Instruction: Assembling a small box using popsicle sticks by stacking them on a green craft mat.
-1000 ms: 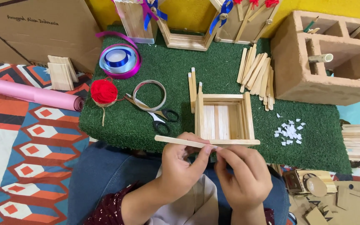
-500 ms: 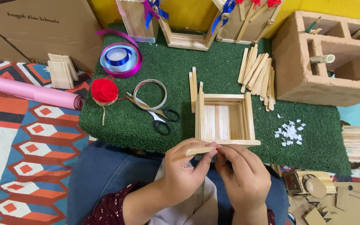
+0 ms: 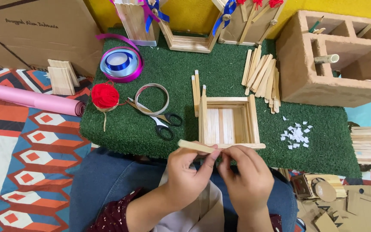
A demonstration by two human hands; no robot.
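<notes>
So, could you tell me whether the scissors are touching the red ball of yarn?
Apart. The head view shows green turf between the scissors and the red ball of yarn.

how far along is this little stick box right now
Done: the square stick box has a slatted floor and walls several layers high. In hand: both hands, left and right, hold one stick at its near edge. Left, probably: loose sticks lie unused.

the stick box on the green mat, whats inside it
Inside the open-topped wooden stick box only its floor of flat sticks laid side by side shows; nothing lies in it. Both hands, left and right, hide part of the near edge.
</notes>
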